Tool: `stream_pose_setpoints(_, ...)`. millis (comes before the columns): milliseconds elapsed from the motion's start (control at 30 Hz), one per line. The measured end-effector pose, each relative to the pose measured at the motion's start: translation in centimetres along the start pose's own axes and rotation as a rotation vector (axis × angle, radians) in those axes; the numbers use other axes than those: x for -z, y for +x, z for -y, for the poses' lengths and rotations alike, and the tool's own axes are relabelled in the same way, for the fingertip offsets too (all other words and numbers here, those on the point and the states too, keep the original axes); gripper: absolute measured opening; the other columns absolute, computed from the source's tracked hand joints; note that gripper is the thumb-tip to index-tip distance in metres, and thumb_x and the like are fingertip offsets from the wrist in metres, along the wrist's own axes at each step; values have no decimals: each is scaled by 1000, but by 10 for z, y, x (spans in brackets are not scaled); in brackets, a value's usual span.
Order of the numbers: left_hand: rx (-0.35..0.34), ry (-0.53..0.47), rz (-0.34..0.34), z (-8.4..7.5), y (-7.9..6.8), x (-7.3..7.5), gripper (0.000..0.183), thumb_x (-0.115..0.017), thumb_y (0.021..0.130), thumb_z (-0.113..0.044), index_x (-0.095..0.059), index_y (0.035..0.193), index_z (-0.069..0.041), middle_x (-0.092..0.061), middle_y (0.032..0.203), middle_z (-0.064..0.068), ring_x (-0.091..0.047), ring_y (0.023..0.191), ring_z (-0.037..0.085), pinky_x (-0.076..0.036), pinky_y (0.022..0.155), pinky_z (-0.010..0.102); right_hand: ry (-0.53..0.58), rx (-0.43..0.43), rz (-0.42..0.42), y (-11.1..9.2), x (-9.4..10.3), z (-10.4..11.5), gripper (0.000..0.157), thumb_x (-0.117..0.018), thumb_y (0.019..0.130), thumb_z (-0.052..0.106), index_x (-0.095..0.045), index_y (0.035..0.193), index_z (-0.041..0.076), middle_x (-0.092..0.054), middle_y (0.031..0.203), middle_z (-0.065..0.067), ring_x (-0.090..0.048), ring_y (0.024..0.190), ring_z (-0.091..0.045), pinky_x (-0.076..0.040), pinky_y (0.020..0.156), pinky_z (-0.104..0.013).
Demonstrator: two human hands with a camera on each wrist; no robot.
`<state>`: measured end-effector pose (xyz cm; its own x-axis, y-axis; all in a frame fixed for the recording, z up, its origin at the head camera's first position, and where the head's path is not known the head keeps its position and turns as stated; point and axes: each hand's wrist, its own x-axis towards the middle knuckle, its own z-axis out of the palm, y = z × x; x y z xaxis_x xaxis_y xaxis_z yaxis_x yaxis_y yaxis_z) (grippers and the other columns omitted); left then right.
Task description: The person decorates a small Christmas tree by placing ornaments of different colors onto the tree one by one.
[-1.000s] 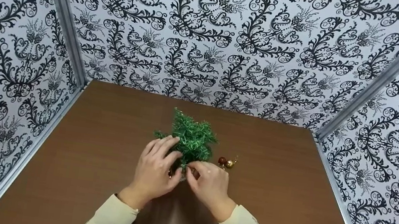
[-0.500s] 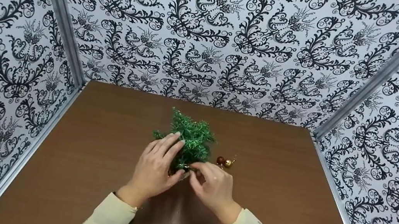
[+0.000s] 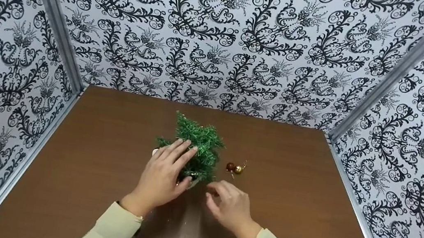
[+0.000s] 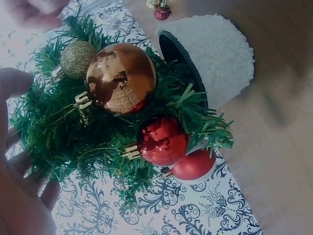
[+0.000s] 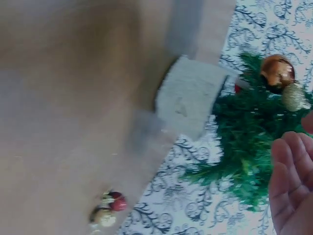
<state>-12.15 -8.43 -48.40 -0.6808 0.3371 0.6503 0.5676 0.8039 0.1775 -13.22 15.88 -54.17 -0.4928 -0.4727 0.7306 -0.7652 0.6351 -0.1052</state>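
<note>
The green tinsel tree (image 3: 202,144) stands on the brown bench (image 3: 109,142), straight ahead of the person at 12 o'clock, between the 2 hands; the left hand (image 3: 160,174) lies at about 7 to 8 o'clock of it, fingers spread wide and laid against the branches without clasping them; the right hand (image 3: 231,204) is at about 4 to 5 o'clock, just off the tree, with its fingers loosely bent, a narrow gap to the thumb, and nothing seen in its grasp.

In the left wrist view a copper bauble (image 4: 121,78) sits among the branches, with a glittery gold bauble (image 4: 78,58) at its 10 o'clock and a shiny red bauble (image 4: 163,141) at its 5 o'clock; the fleecy white pot (image 4: 220,61) is at its 3 o'clock; 2 small loose baubles (image 3: 239,170) lie at 3 to 4 o'clock of the tree in the head view.

The tree should be light, with springy, bendable branches, and could tip if pushed; the pot looks the steadiest grip; the glossy baubles are likely slippery and easily scratched, so their caps or loops suit a pinch better.
</note>
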Motion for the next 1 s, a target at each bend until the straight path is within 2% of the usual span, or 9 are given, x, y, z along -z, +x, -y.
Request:
stream_pose_setpoints(233,25,-27,3,-3,-2,-2,74,-76,81,-30,-48,149,-18,-44,152,8,-36,142,27,-32,110,52,-88,-76,92,-34,-2,-33,14,-75,76,15,-66,87,17,-61,80,8,-59,63,-8,-49,46,-31)
stream_pose_setpoints(400,23,-39,-21,-2,-2,-5,73,-75,81,-28,-49,148,-16,-45,151,9,-37,141,28,-33,109,54,-103,-260,163,-48,-1,-67,14,-74,81,16,-69,94,17,-64,85,7,-62,67,-11,-51,50,-35)
stream_pose_setpoints(567,23,-30,-52,1,0,-8,74,-76,78,-26,-50,147,-15,-46,150,10,-37,141,29,-35,107,56,-50,-497,226,-42,-12,-99,30,-73,84,16,-68,114,11,-66,99,-2,-65,79,-16,-53,59,-40)
stream_pose_setpoints(667,32,-29,-62,1,2,-8,73,-75,78,-26,-50,146,-14,-46,150,11,-37,141,30,-34,107,57,-22,-593,252,-34,-23,-113,40,-74,86,16,-64,123,7,-63,108,-9,-64,81,-22,-53,63,-45)
stream_pose_setpoints(833,44,-28,-41,-1,3,-10,72,-73,81,-26,-48,148,-16,-44,152,9,-35,142,29,-33,108,55,-11,-664,285,-29,-36,-126,45,-75,85,13,-62,128,5,-58,123,-11,-63,85,-31,-53,70,-49)
stream_pose_setpoints(1000,56,-31,-32,-5,-3,-11,71,-71,81,-24,-48,148,-17,-44,152,8,-34,143,28,-34,108,55,4,-671,335,-30,-39,-127,48,-76,86,14,-61,131,6,-55,127,-11,-60,74,-26,-52,63,-47)
